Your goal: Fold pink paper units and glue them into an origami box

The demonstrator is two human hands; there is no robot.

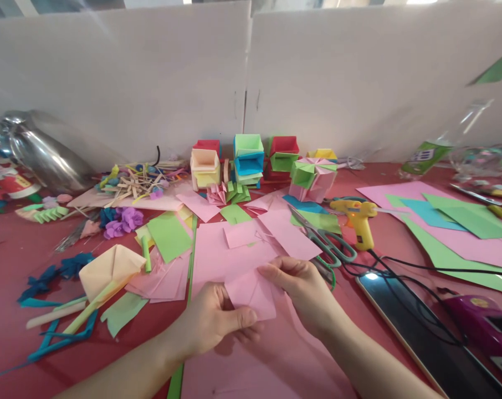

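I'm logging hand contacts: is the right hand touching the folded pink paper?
Touching. The head view shows the right hand pinching the folded pink paper near its upper right corner.

The handheld paper (253, 296) is pink, the table (10, 255) red, the glue gun (362, 221) yellow

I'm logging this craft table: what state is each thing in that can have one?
Pink paper: creased, held
Left hand: gripping the pink paper
Right hand: pinching its upper edge
Light green box: open
Blue box: open
Scissors: set down, unheld
Glue gun: corded, on or off unclear
Phone: lying flat, mostly dark
Metal jug: lid unclear
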